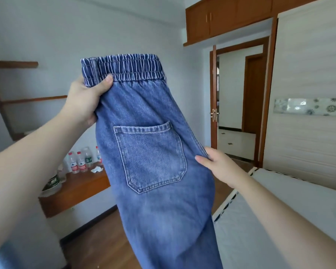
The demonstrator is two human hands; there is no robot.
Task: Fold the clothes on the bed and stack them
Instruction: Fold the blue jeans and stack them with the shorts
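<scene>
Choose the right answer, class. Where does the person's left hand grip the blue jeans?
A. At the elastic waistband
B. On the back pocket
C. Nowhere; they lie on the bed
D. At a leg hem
A: the left hand grips the jeans at the gathered waistband, thumb pressed just below it.

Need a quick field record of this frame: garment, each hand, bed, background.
garment: blue jeans, held up in the air, elastic waistband on top, back pocket facing the camera
left hand: grips the waistband's left end, thumb on front
right hand: pinches the right side seam beside the pocket
bed: lower right, white cover, jeans not resting on it
background: water bottles on a wooden shelf, open door
</scene>
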